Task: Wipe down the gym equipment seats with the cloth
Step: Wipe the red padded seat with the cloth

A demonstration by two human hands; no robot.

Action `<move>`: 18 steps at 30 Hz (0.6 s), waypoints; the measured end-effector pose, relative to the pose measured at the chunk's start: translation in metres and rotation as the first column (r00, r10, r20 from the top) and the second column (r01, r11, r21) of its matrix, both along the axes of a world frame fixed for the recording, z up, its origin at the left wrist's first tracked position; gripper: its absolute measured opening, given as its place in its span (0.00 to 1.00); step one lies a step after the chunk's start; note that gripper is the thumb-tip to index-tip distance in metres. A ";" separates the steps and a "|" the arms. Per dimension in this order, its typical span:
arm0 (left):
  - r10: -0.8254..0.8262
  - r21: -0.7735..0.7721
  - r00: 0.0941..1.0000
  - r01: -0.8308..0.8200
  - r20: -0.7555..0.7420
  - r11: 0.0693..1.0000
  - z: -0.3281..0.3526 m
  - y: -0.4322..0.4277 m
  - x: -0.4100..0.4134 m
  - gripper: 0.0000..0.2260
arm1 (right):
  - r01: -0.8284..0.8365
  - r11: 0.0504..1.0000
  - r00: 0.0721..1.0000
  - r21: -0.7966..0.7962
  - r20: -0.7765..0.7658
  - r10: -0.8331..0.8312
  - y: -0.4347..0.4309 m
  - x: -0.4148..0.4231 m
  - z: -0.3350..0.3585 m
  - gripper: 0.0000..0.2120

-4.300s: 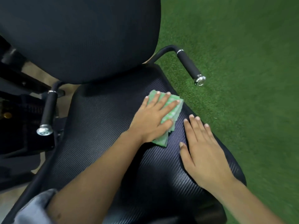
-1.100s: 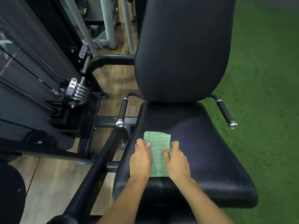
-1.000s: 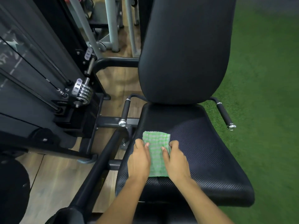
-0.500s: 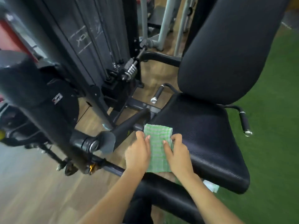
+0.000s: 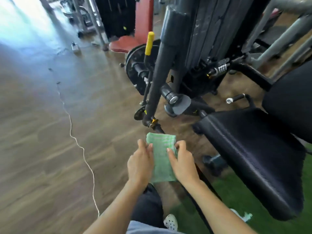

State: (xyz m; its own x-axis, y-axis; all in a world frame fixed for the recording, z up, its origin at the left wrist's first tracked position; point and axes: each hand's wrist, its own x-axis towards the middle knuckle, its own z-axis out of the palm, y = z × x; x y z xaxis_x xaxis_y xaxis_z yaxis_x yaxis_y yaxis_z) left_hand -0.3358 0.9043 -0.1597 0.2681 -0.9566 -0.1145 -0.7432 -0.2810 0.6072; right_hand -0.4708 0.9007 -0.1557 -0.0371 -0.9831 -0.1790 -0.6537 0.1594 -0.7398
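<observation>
My left hand (image 5: 141,163) and right hand (image 5: 183,163) held the green cloth (image 5: 162,155) between them, fingers (image 5: 170,153) closed on its long edges, in the air above the wooden floor (image 5: 42,132). The black seat (image 5: 253,154) stood apart at three o'clock. Open floor lay at nine o'clock, crossed by a white cord (image 5: 81,147). Machine frames (image 5: 162,65) crowded twelve o'clock.

I see a wooden floor (image 5: 42,132) with a thin white cord (image 5: 79,146) snaking across it. To my right it meets green turf (image 5: 236,200), where the machine's black seat (image 5: 253,149) stands.
</observation>
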 end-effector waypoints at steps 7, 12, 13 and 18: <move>0.262 -0.038 0.965 -0.262 0.013 0.964 0.006 0.024 0.093 0.11 | -0.243 0.970 0.970 -0.001 -0.003 0.243 -0.009 0.098 0.007 0.11; 0.383 -0.037 0.924 -0.383 -0.006 0.923 0.001 0.010 0.162 0.10 | -0.355 0.935 0.935 -0.006 0.011 0.355 -0.039 0.173 0.003 0.11; 0.402 -0.035 0.916 -0.402 -0.004 0.915 0.001 0.004 0.177 0.10 | -0.372 0.928 0.928 0.003 0.006 0.372 -0.048 0.189 0.003 0.11; 0.420 -0.074 0.908 -0.419 -0.003 0.905 -0.007 -0.051 0.275 0.11 | -0.387 0.922 0.922 -0.017 0.020 0.387 -0.108 0.288 -0.004 0.11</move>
State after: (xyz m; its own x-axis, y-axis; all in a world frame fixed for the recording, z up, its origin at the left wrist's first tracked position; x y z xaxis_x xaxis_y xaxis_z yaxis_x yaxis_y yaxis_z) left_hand -0.0604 0.8529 -0.1662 0.6474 -0.7609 -0.0441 -0.5741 -0.5249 0.6285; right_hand -0.1825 0.7931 -0.1593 0.3505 -0.9223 -0.1627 -0.6459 -0.1123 -0.7551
